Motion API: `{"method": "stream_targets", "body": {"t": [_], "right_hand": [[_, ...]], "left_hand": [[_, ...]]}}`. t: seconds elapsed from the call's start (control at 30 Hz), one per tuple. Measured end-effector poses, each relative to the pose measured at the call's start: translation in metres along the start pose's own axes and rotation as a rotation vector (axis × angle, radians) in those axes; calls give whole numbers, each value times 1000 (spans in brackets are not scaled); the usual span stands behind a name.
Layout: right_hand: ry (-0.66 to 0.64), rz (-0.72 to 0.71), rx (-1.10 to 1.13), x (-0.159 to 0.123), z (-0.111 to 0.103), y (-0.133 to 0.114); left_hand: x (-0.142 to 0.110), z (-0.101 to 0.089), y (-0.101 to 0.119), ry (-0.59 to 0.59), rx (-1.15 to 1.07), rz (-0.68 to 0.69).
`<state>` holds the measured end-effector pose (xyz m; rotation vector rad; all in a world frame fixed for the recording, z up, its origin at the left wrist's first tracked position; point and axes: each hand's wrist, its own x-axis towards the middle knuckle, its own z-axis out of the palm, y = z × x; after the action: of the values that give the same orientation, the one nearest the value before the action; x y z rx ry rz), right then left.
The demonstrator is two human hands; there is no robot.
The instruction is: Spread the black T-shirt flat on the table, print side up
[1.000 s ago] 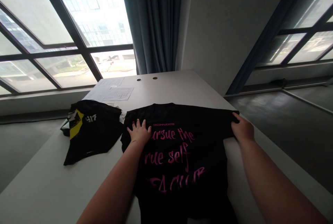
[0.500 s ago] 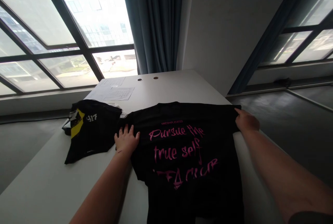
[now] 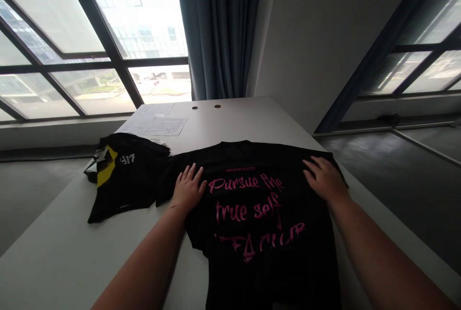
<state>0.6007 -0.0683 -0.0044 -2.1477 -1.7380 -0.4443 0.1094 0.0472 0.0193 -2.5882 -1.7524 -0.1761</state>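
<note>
A black T-shirt [image 3: 248, 218] with pink lettering lies spread on the white table, its collar toward the far end. Flat on its left shoulder area rests my left hand [image 3: 188, 187], fingers apart. My right hand [image 3: 326, 179] lies on the shirt near the right sleeve, fingers spread and holding nothing. That right sleeve drapes over toward the table's right edge. Beside the left sleeve is a second black garment [image 3: 129, 178], bunched up, with a yellow and white print. The lower end of the T-shirt runs out of view at the bottom.
The white table [image 3: 237, 120] has two round cable holes near its far edge. Sheets of paper [image 3: 167, 126] lie at the far left. Behind stand a window [image 3: 154, 26], a blue curtain [image 3: 219, 31] and a grey wall [image 3: 324, 36].
My right hand has let go of the right sleeve's end and moved left onto the shirt. My left hand has slid slightly right and up. The right sleeve now hangs lower.
</note>
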Motion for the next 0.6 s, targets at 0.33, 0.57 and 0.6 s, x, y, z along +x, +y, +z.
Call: {"method": "stream_targets", "body": {"t": [0.33,0.57,0.6], "right_hand": [[-444,-113,-5,-16,32,-27],[-502,-103,-46,-2,14,-46],[-493,-129,-46,4,11,-58]], "left_hand": [[1,1,-10,-191,-63,-26],[-18,-9,17,-133,-171,400],[-22,-8,24,-136,-204,476]]}}
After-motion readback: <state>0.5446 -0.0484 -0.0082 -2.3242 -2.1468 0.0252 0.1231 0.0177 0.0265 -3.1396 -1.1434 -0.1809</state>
